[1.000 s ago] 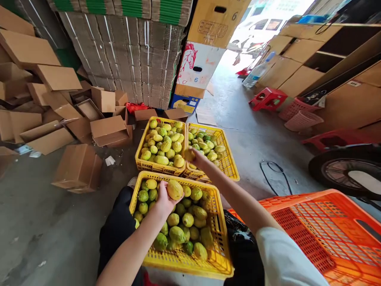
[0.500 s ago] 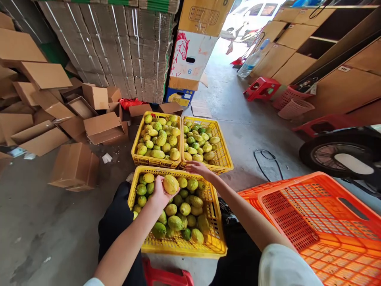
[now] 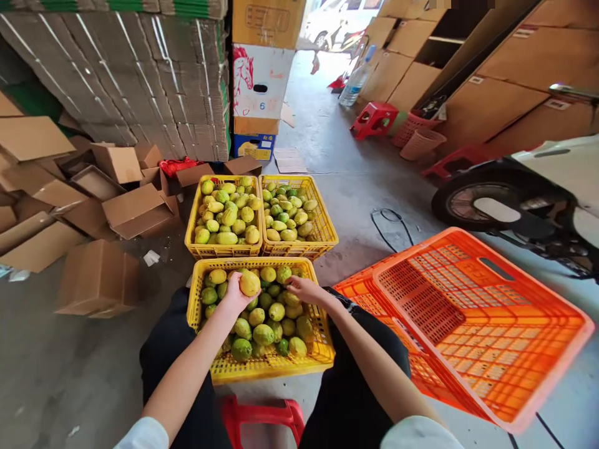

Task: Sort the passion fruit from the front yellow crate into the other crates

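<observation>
My left hand is closed around a yellow lemon, held above the near yellow crate. That crate holds many green and yellow lemons. My right hand reaches in over the crate's right back part. Its fingers are stretched out and slightly bent beside a lemon, with nothing seen in its grasp; whether the fingertips touch the fruit is unclear. Behind stand two more yellow crates: the left crate is heaped with lemons, and the right crate holds lemons mostly toward its left side.
An orange crate lies tilted at my right. A red stool stands under the near crate. Loose cardboard boxes lie at left before stacked flat cardboard. A motorbike wheel and a black cord are at right.
My right hand has moved from the back right crate's front rim down into the near crate. My left hand still holds its lemon. The view has shifted to the right.
</observation>
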Motion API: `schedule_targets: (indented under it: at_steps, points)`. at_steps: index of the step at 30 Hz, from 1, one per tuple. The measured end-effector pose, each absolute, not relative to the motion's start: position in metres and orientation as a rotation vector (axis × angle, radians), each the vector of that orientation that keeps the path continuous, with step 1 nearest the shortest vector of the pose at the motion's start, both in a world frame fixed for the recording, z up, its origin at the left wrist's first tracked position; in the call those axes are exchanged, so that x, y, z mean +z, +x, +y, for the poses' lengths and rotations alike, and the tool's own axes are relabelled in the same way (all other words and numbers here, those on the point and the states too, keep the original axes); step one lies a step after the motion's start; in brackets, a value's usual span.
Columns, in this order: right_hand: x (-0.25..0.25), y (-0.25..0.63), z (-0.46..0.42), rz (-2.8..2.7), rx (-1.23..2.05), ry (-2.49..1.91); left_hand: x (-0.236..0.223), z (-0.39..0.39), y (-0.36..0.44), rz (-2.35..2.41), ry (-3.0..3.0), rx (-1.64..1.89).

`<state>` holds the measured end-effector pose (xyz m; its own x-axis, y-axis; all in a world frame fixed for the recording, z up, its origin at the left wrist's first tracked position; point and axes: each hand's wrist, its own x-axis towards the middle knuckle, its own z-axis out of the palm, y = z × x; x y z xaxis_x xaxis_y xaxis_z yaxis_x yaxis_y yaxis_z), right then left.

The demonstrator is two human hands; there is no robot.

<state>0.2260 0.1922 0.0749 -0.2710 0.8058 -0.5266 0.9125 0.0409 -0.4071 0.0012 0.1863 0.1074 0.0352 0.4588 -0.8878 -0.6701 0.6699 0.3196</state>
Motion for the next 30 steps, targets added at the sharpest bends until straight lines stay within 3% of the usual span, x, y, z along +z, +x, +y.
schedule_targets:
  at_steps: [8,13,17,21,26,30]
  points:
    - [0.072,0.193,0.159,2.205,-0.937,1.457,0.109,0.215,0.034,1.342,-0.006,0.674]
    - [0.081,0.205,0.165,2.275,-0.914,1.545,0.148,0.280,0.086,1.186,0.204,0.778]
    - [0.076,0.219,0.166,2.221,-0.892,1.639,0.159,0.298,0.083,1.019,0.541,0.851]
    - [0.068,0.224,0.163,2.216,-0.934,1.624,0.118,0.268,0.026,0.951,0.640,0.866]
    - [0.059,0.226,0.159,2.213,-1.009,1.628,0.046,0.221,-0.057,1.532,0.381,0.686]
    - [0.045,0.224,0.160,2.193,-1.071,1.650,0.016,0.201,-0.087,1.629,0.223,0.748]
